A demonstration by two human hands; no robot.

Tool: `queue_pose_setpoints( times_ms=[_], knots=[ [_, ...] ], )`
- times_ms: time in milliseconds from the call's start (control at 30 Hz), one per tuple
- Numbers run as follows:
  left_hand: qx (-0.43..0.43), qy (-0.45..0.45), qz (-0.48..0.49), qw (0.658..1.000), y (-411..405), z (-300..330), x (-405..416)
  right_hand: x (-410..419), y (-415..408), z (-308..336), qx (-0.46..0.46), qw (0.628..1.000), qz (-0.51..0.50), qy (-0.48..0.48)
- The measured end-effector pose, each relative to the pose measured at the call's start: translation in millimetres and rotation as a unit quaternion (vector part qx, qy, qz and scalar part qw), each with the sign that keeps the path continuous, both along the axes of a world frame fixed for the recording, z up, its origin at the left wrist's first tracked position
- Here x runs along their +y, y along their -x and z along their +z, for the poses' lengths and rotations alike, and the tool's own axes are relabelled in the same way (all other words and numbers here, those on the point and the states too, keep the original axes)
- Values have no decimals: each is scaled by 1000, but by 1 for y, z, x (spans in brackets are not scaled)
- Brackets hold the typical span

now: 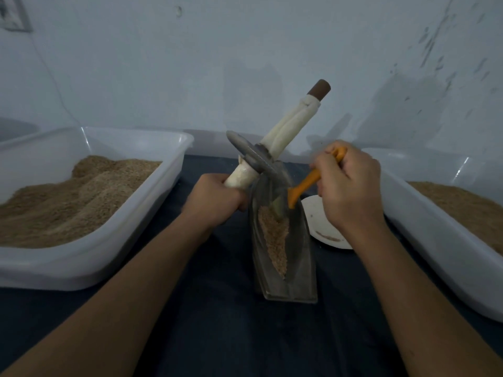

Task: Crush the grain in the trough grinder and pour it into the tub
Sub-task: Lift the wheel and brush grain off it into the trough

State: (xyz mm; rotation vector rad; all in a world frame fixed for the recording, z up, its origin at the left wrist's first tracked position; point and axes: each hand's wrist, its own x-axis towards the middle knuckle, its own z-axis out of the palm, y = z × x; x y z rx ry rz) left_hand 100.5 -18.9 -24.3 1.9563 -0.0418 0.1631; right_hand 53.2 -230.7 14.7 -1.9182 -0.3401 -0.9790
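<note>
Trough grinder (285,257) sits centre on the dark cloth (217,336), long axis running near-to-far, between the two tubs. Looks like cast metal: probably heavy, rigid, smooth-sided, so lifting to pour likely wants a two-hand grip along the long walls, tipped from one narrow end. Crushed grain (275,238) lies as a thin strip down the groove; loose and dry, will spill if tipped sideways. Left hand (215,200) is wrapped tight round the near cloth-bound handle (239,178) of the grinding wheel (251,156), holding it lifted and tilted, far handle pointing up and right, disc edge above the trough's far end. The cloth wrap should give decent grip; the bare disc is the heavy part. Right hand (351,186) is clenched on an orange brush (302,189), head down at the far end of the groove, apparently sweeping grain off the wheel or trough wall. Left tub (174,170): translucent plastic, holds a big heap of tan ground material. Right tub (424,229): same type, a lower layer of similar stuff; can't tell which is raw. Small white plate (315,213) just right of the trough, a smear of residue on it.
</note>
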Motion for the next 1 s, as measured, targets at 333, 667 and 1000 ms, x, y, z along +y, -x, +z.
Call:
queue_pose_setpoints(
  times_ms=[333, 667, 1000],
  knots=[
    [-8, 27, 2, 1000, 2, 3, -1, 9, -2, -15, 62, 994, 7, 87],
    [-8, 11, 11, 1000, 3, 3, 0, 0, 7, 14, -40, 995, -48, -80],
    [-11, 15, -13, 1000, 2, 1, -2, 1, 16, 32, -25, 981, -6, -191]
  ],
)
